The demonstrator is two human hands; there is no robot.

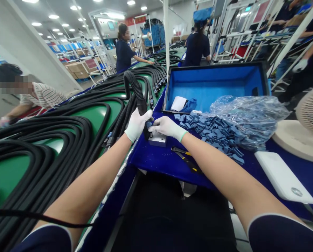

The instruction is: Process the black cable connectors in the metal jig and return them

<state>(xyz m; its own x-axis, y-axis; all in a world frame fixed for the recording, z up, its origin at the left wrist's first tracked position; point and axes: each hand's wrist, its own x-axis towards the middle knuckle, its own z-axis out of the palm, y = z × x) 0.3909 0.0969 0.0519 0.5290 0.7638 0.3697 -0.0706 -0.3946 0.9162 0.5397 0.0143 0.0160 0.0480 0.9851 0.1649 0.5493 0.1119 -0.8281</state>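
Observation:
My left hand (136, 125), in a white glove, is wrapped round the end of a black corrugated hose (137, 91), which curves up and over behind it. Also gloved, my right hand (169, 127) has its fingers pinched at the hose's end fitting (146, 132). What sits between those fingertips is too small and hidden to name. Under the fitting is a small metal block (158, 140) on the blue table surface (152, 157). A pair of pliers (186, 158) with black and yellow handles lies by my right forearm. Many small blue plastic pieces (211, 131) are heaped beyond it.
A blue bin (214, 87) stands behind the heap, beside a clear plastic bag (251, 117). At right are a white power bank-like device (284, 176) and a fan (312, 108). Black hoses (64, 129) cover the green conveyor (92, 117) at left. Several people work nearby.

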